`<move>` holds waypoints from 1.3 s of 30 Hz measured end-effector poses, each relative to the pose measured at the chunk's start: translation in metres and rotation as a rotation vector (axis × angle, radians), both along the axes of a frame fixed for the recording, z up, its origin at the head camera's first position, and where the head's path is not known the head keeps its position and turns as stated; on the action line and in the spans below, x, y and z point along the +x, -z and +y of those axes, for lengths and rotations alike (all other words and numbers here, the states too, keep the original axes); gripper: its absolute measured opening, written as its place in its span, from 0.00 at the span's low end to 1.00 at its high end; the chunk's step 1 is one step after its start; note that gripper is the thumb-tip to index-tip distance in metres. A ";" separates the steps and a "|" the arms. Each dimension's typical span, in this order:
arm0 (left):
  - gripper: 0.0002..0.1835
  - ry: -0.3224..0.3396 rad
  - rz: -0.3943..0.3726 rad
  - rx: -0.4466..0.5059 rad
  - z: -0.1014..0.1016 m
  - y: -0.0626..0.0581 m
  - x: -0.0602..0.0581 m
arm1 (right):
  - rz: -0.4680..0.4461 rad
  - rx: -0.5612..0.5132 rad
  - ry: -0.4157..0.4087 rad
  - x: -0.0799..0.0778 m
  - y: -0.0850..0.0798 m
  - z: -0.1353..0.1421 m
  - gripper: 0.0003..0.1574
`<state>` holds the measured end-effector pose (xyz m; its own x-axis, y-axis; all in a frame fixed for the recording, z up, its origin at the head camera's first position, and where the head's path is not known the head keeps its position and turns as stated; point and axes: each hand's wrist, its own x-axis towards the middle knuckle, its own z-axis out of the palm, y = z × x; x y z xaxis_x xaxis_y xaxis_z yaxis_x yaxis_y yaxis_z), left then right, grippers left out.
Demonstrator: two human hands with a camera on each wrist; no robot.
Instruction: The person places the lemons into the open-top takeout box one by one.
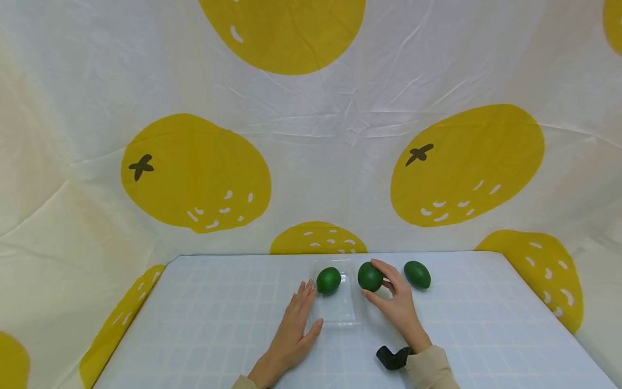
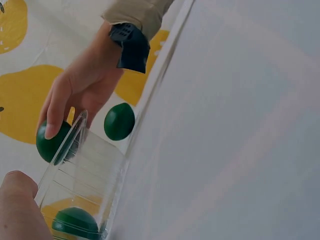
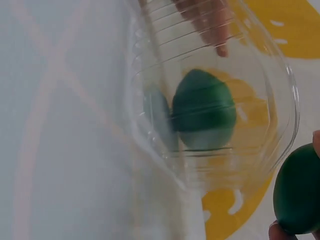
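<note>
A clear plastic box stands near the far edge of the table, with one green lime inside it toward the back. My left hand lies along the box's left side, fingers fairly straight, fingertips right at the rim. In my right hand, thumb and fingers grip a second lime just beside the box's right rim; the left wrist view shows this lime held at about rim height. A third lime rests on the table to the right of that hand.
A white checked cloth covers the table. Behind it hangs a pale curtain with large yellow fruit prints. A black bent piece sits by my right sleeve; the left wrist view shows a dark strap on that wrist.
</note>
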<state>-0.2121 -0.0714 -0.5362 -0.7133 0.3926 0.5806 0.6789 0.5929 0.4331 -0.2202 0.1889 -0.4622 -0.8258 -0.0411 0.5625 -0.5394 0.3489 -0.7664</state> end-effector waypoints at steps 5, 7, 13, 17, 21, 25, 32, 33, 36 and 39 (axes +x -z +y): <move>0.35 -0.010 -0.027 -0.013 0.000 0.000 0.001 | -0.024 -0.002 -0.012 -0.003 -0.005 -0.011 0.42; 0.35 -0.014 -0.046 -0.019 0.000 0.000 0.001 | -0.018 0.017 -0.014 -0.003 -0.006 -0.016 0.42; 0.35 -0.009 -0.050 -0.019 0.000 0.000 0.002 | 0.088 0.108 -0.025 -0.006 0.002 -0.023 0.41; 0.35 -0.006 -0.036 -0.019 0.000 0.000 0.001 | 0.125 0.152 -0.048 -0.016 0.021 -0.022 0.41; 0.35 -0.005 -0.040 -0.022 0.000 0.000 0.001 | 0.143 0.204 -0.067 -0.025 0.037 -0.019 0.41; 0.35 -0.006 -0.039 -0.030 0.000 0.000 0.001 | 0.170 0.271 -0.077 -0.029 0.041 -0.019 0.41; 0.35 -0.002 -0.023 -0.028 0.000 0.000 0.000 | 0.125 0.330 -0.068 -0.027 0.039 -0.023 0.42; 0.34 -0.002 -0.017 -0.026 0.000 0.000 0.000 | 0.120 0.343 -0.061 -0.027 0.038 -0.024 0.42; 0.34 -0.002 -0.007 -0.023 -0.001 0.000 -0.001 | 0.105 0.383 -0.037 -0.026 0.037 -0.027 0.41; 0.33 -0.004 -0.002 -0.017 -0.002 0.001 -0.001 | 0.084 0.402 -0.033 -0.026 0.036 -0.030 0.41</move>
